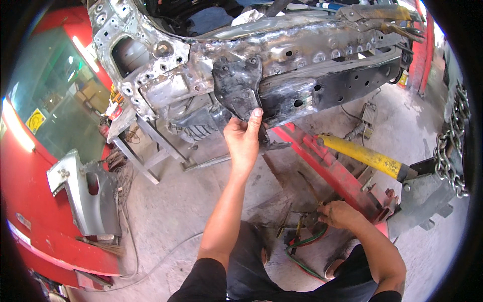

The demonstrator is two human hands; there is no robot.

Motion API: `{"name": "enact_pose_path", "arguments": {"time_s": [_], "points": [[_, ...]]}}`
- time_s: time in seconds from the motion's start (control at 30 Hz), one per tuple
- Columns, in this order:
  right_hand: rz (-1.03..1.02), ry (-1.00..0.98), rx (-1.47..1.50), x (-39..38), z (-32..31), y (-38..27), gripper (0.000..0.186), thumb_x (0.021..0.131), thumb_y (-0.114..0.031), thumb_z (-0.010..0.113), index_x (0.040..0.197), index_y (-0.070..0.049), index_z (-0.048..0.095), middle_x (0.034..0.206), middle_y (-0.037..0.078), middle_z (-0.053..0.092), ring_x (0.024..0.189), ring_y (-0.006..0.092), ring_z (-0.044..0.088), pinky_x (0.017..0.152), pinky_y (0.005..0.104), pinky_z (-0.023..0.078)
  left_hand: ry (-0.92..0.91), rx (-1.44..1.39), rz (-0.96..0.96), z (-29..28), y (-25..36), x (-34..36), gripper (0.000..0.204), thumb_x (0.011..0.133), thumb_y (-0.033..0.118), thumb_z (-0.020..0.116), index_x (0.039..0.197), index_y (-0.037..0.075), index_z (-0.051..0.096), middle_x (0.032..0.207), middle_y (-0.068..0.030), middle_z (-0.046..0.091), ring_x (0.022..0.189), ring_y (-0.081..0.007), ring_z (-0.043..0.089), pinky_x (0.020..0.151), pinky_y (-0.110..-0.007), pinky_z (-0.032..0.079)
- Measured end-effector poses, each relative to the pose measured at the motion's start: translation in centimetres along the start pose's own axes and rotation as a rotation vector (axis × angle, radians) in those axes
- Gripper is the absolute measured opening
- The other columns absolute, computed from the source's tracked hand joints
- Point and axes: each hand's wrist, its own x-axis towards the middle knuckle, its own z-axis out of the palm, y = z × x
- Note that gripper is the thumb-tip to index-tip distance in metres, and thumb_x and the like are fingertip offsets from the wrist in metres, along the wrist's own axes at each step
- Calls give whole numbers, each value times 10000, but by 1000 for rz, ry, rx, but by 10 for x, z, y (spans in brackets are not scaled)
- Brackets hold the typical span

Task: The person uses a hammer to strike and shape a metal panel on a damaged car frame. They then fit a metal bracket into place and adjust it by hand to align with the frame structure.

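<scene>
My left hand (244, 138) pinches the lower end of a black metal bracket (236, 85), thumb in front and fingers behind. The bracket's upper end lies against a bare-metal car frame rail (282, 48), by the left end of a black bumper beam (332, 90). Lower down at the right, my right hand (339, 215) is closed around what looks like a gas torch, mostly hidden by the fingers. A thin curved tube (307, 183) runs up and left from that hand. Beside it, a red and green twin hose (307, 241) loops near several hand tools on the floor.
A red pulling arm (327, 171) and a yellow cylinder (362, 151) stand right, near a hanging chain (453, 141). Locking pliers (375, 17) grip the rail's right end. A metal stand (146, 151) and silver fender (93, 196) are left. A cable (166, 256) crosses the floor.
</scene>
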Motion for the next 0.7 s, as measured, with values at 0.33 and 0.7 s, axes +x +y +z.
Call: {"name": "enact_pose_path", "arguments": {"time_s": [0.33, 0.7], "points": [[-3, -2, -2, 3, 9, 7, 327, 920, -332, 651, 1062, -41, 687, 939, 213, 704, 935, 410, 685, 815, 507, 547, -82, -27, -40, 0, 13, -8, 443, 929, 336, 767, 715, 37, 520, 654, 18, 558, 613, -39, 418, 507, -248, 339], [-14, 36, 29, 16, 40, 28, 393, 906, -352, 683, 1179, -70, 700, 953, 207, 708, 924, 410, 680, 827, 493, 534, -147, 78, 63, 0, 2, -25, 285, 957, 202, 701, 848, -9, 544, 670, -103, 641, 580, -130, 518, 558, -338, 457]]}}
